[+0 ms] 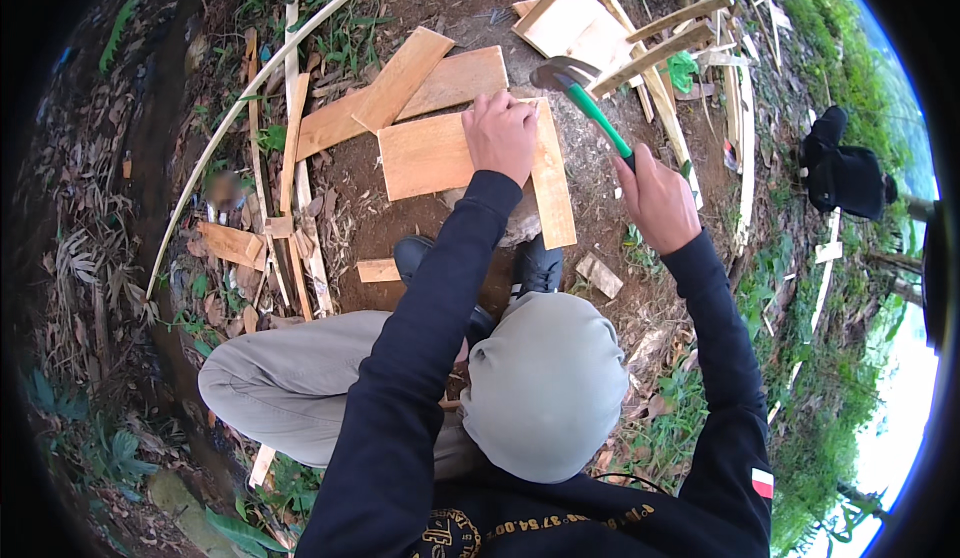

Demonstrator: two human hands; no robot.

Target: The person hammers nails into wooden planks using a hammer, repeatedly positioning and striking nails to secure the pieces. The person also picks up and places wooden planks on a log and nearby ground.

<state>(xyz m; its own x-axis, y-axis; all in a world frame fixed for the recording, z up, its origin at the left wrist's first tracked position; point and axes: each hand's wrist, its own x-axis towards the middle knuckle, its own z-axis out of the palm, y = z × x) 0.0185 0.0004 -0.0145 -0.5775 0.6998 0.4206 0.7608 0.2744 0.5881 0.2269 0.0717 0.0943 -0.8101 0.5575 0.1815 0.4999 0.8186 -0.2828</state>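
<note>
My left hand (500, 136) is closed over the far edge of a wide wooden board (425, 161), fingers curled at its right end. A narrower wooden plank (556, 186) meets that end and runs back toward me. Both pieces rest over a pale stone (522, 224), which they partly hide. To the right, my right hand (658, 201) is wrapped round the green handle of a hammer (602, 121). Its metal head is raised beyond the plank's far end, apart from my left hand.
Loose boards (405, 78) lie on the dirt beyond and left of my work. A wooden construction with legs (590, 33) stands at the far right. Long strips (250, 93) lie at the left, a small block (598, 275) near my shoe, and a black bag (850, 180) at the right.
</note>
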